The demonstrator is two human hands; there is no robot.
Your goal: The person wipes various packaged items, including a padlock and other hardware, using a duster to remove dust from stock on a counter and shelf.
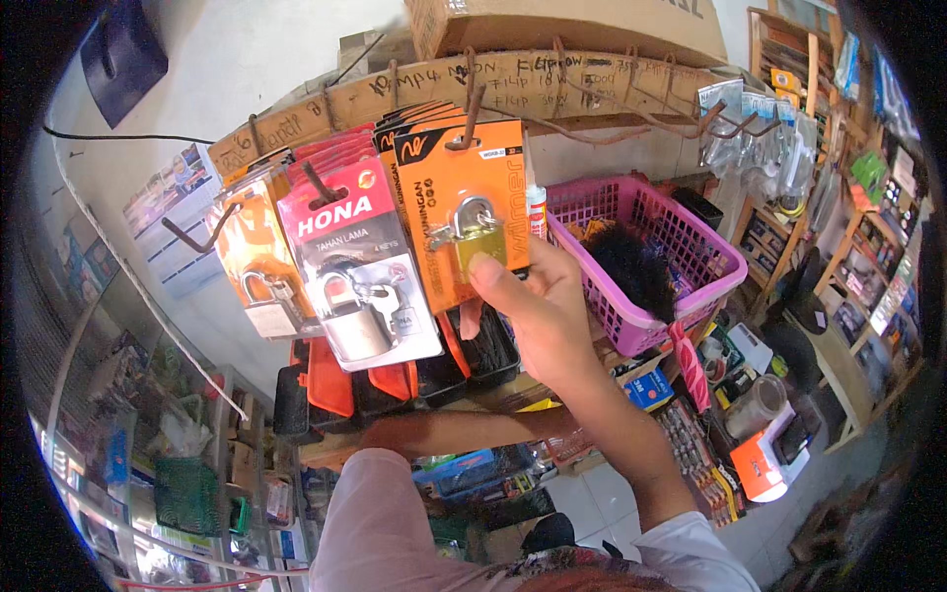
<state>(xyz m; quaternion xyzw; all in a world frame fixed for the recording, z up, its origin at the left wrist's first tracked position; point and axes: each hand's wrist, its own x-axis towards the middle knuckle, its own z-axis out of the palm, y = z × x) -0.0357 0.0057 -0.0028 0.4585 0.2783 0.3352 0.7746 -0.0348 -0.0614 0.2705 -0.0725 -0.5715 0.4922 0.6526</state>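
As right hand (545, 308) pinches padlock (479, 235), left unclear

Right hand (538, 308) raised, thumb (500, 285) extended, left forearm (464, 431) crosswise below

Padlock packs (365, 257) hang on hooks (475, 109) before the board (434, 84), left of the basket (612, 311).

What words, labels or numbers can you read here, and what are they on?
I won't copy the wording, only say where it stands.
Orange padlock pack: bold lettering, readable.
Pink-topped padlock pack: large white lettering, readable.
Wooden rail: handwritten words and numbers, partly readable.
Cardboard box: dark letters at the picture's top edge.
Blue box: short white lettering, readable.
Wall sheet and hanging clear packs: too small or blurred.
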